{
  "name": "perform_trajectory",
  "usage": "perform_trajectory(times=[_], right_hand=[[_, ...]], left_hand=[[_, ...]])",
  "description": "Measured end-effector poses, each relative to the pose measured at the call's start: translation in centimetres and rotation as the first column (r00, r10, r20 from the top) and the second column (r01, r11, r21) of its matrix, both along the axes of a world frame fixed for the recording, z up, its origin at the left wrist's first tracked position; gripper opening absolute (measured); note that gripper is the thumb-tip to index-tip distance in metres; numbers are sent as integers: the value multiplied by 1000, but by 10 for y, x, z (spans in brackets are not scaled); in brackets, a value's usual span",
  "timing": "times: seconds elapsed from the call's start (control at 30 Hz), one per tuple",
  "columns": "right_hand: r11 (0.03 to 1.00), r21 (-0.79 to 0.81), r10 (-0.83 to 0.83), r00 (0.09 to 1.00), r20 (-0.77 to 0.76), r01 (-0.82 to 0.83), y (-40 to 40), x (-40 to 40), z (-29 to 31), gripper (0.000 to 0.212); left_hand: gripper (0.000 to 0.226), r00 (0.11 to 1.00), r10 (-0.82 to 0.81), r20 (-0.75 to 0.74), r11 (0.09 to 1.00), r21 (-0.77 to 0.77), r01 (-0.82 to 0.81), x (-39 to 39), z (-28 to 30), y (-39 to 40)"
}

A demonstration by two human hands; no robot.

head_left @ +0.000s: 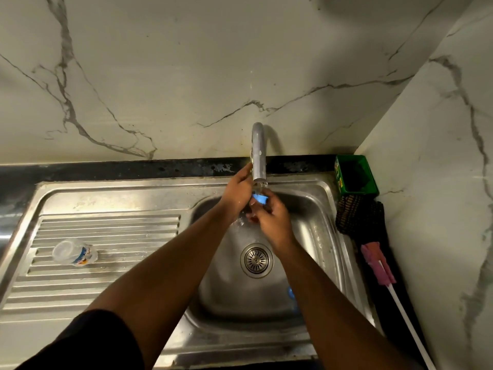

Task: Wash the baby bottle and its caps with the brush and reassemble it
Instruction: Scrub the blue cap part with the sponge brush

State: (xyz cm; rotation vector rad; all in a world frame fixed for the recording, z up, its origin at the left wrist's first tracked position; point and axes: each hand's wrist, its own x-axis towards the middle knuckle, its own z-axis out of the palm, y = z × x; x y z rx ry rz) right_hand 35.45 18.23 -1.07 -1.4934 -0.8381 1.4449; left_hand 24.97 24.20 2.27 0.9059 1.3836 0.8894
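Both my hands meet under the tap [258, 153], over the sink basin [309, 236]. My right hand [272, 217] grips a blue bottle cap [259, 199] in the running water. My left hand [237, 192] is raised beside the spout, fingers near the cap and the tap; what it touches is hidden. The clear baby bottle [73, 252] with a printed label lies on its side on the ribbed drainboard [106, 279] at the left. The bottle brush [378, 263], pink head and white handle, lies on the dark counter to the right of the sink. Another blue piece [290, 291] shows in the basin by my right forearm.
A green plastic tub [356, 173] stands at the back right corner, with a dark scrub pad [354, 214] in front of it. The drain strainer [256, 260] sits mid-basin. Marble walls close the back and the right side.
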Motion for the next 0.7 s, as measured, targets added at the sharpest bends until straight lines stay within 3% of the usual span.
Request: perform_trajectory(times=[0.07,0.13,0.27,0.4,0.5,0.57,0.63,0.67,0.7], right_hand=[[994,-106,-25,979,-203,3,-3,0,1,36],[981,-195,-64,937,-344,-5,-5,3,2,43],[944,-331,-165,883,-439,12,-3,5,0,40],[968,-233,-144,970,-196,96,-2,9,-10,40],[955,-295,-86,967,-238,12,-21,18,-9,61],[943,-330,-21,983,-183,-41,-42,31,-5,74],[922,-370,169,978,121,-114,-60,43,-2,70],[902,-394,322,886,333,-179,-68,51,-1,63],[884,-413,428,736,525,-219,-75,60,-2,60]], left_hand=[[39,997,-14,-74,1000,9,15,9,4,2],[36,991,-3,-135,1000,7,3,14,1,2],[44,968,-111,-226,993,2,115,12,1,3],[43,915,-261,-307,954,60,293,18,-7,-25],[46,958,-170,-229,984,17,179,25,-24,-57],[32,956,-217,-198,976,-45,212,27,-34,-71],[17,875,-389,-288,921,-144,361,28,-40,-82],[14,829,-456,-325,889,-201,411,30,-43,-88],[15,798,-495,-343,868,-244,433,31,-48,-93]])
